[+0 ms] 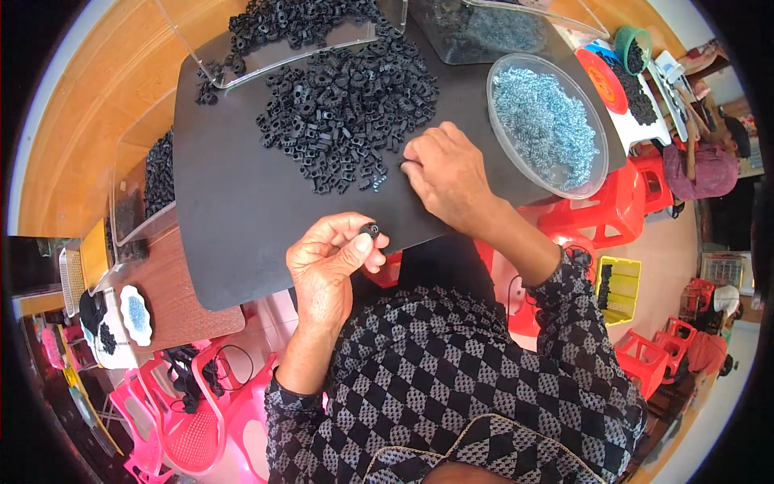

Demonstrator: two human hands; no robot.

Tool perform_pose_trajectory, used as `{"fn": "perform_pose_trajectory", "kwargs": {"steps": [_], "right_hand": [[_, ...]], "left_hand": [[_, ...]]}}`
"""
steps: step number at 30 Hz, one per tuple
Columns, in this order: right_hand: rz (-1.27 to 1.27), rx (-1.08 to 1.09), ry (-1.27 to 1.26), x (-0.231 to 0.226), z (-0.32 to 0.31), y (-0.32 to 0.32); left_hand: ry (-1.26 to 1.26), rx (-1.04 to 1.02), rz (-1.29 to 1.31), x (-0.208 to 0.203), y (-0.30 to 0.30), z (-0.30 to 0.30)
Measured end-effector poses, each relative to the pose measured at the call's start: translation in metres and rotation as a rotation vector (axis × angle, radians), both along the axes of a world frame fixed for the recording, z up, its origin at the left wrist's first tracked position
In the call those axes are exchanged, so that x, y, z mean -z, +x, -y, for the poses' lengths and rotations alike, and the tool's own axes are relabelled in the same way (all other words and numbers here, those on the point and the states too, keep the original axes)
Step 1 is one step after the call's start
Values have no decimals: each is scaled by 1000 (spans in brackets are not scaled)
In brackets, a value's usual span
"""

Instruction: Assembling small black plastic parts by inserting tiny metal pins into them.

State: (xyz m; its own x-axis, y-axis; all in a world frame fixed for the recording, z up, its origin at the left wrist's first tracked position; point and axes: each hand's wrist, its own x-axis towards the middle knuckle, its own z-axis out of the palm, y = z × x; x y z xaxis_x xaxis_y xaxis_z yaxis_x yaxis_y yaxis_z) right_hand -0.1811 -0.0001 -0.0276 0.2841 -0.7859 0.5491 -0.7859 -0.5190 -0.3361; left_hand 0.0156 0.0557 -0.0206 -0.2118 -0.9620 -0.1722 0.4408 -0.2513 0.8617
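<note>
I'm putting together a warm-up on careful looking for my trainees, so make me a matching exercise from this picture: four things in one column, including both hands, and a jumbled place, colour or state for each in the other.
Column one
1. Left hand
2. Right hand
3. Round clear tub
4. Crate

Column two
A. Yellow
B. Just right of the heap of black parts
C. Holding up a small black part
D. Filled with silvery-blue pieces

Right pairs: 1-C, 2-B, 3-D, 4-A
</note>
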Motion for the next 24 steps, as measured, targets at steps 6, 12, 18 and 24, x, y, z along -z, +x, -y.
{"fn": "perform_pose_trajectory", "kwargs": {"steps": [6,12,18,24], "right_hand": [[268,-68,194,-19,-16,5],[454,-232,341,-30,-24,9],[562,-278,602,-37,-33,13],[635,-260,723,-40,-34,16]], "left_hand": [[1,8,10,-1,-2,3],[21,-8,25,-1,-2,1],[11,-2,41,-3,-5,-1],[0,-6,50,-2,-5,-2]]}}
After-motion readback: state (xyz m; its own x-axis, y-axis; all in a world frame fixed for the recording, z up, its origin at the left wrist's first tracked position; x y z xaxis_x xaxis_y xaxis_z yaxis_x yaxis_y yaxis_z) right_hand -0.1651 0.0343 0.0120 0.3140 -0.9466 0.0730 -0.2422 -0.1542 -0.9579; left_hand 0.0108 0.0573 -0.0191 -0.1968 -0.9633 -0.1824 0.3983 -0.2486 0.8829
